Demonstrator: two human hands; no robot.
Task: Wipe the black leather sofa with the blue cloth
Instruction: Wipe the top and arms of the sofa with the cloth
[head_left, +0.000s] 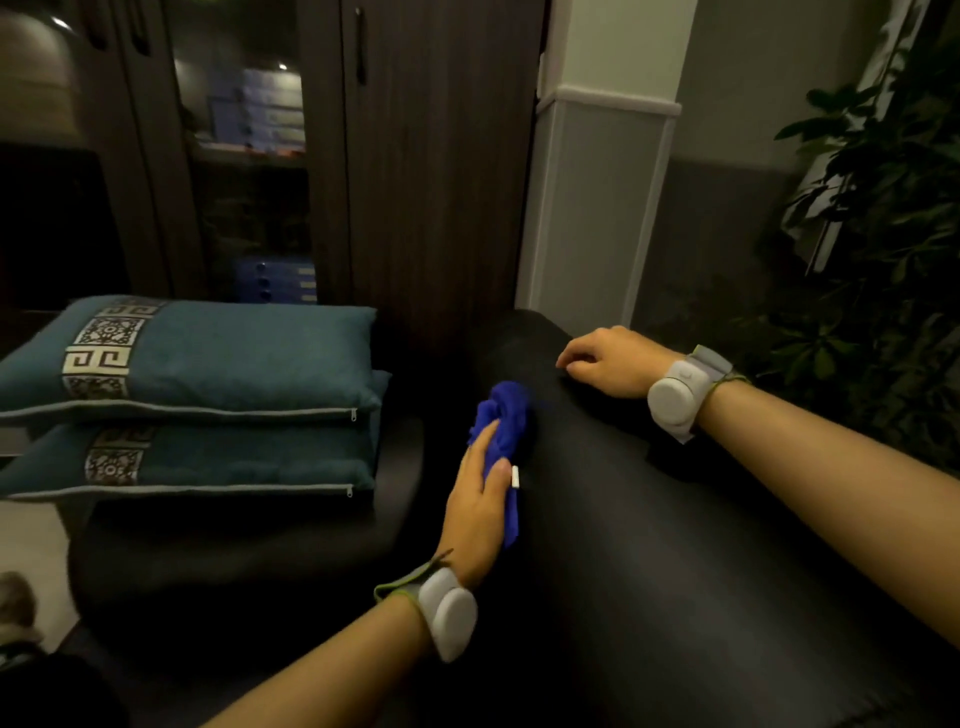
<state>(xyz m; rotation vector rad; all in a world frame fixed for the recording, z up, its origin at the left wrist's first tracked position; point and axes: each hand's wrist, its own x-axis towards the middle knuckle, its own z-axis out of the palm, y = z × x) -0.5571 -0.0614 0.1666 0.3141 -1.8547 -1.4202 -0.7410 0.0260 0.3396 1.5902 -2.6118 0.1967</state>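
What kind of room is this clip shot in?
Probably an office lounge or reception room: a black leather sofa with two teal cushions, a dark glass-door cabinet holding file boxes, and a leafy potted plant.

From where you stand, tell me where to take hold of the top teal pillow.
Take the top teal pillow by its near right corner, by the zipper end, coming from the right. That corner overhangs the lower pillow slightly and lies nearest the left hand, which first has to release the blue cloth.
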